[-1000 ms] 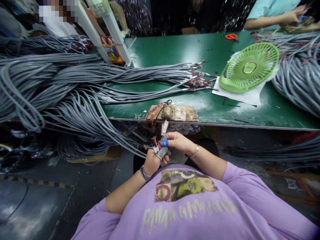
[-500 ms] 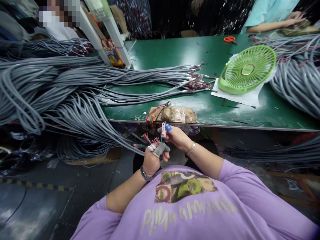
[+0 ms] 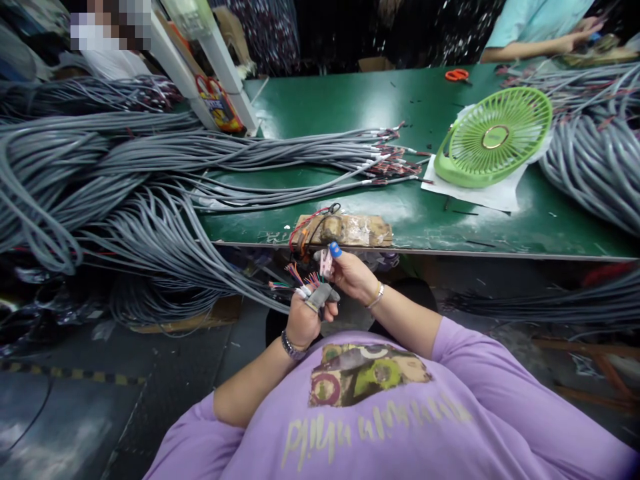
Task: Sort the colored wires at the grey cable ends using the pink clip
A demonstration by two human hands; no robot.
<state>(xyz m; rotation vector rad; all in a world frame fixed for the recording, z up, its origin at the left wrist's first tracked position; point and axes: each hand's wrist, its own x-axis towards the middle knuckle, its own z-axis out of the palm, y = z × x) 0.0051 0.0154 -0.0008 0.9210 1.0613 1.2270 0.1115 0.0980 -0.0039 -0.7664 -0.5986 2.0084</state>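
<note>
In front of my lap, my left hand (image 3: pixel 307 319) is closed around the end of a grey cable, with grey covers on some of its fingers. Thin coloured wires (image 3: pixel 295 275) fan out above that grip. My right hand (image 3: pixel 354 277), a blue wrap on its thumb, pinches a small pale pink tool (image 3: pixel 326 264) shaped like a clip. The tool's lower end is by the wire tips; whether it bites on a wire is too small to tell. Parts of the cable are hidden by my left fingers.
A taped wooden block (image 3: pixel 350 230) with red and black leads sits at the edge of the green table (image 3: pixel 320 100). Grey cable bundles (image 3: pixel 150 157) cover the left side. A green fan (image 3: pixel 495 137), orange-handled scissors (image 3: pixel 457 75) and a co-worker (image 3: pixel 540 33) are farther right.
My right hand has shifted from my left fingers up to the wire tips, turning the pink tool downward. The coloured wires are now spread out more. My left hand stays nearly in place.
</note>
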